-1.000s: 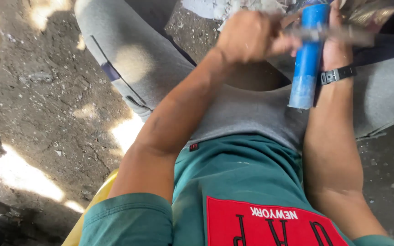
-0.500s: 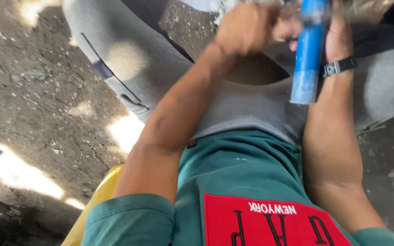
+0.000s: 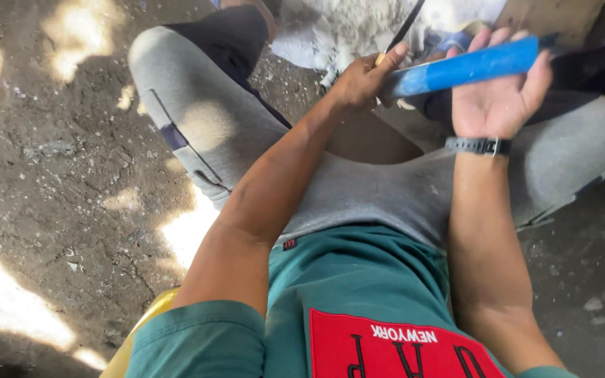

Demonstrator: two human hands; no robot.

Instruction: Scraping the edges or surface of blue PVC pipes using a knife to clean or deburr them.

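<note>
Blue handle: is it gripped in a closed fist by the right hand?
No. The blue handle lies across the open palm of the right hand, whose fingers are spread rather than curled around it.

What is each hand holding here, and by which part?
The right hand cradles a blue-handled tool along its handle, fingers loosely open. The left hand pinches a thin dark rod at its lower end.
</note>
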